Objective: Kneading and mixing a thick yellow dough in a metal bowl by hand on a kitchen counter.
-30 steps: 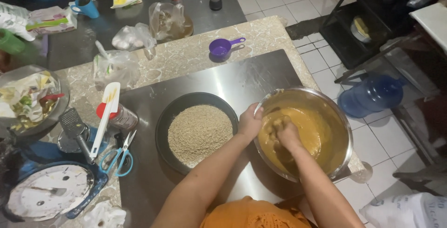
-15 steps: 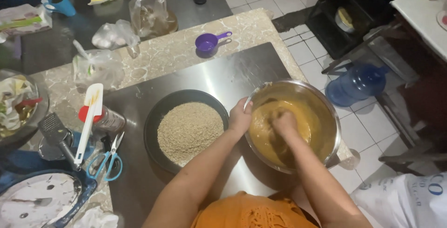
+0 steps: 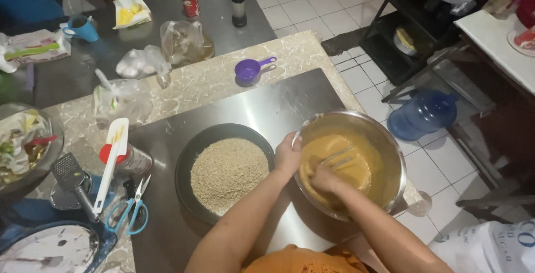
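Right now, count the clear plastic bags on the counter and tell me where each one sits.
3. One bag of brownish liquid near the red can, one bag of pale round items left of it, one bag with a utensil inside nearer the white spatula. Others may be hidden.

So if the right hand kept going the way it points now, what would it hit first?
The right hand, shut on the fork, points up and right across the batter. It would probably meet the far inner wall of the steel bowl first, though depth is unclear.
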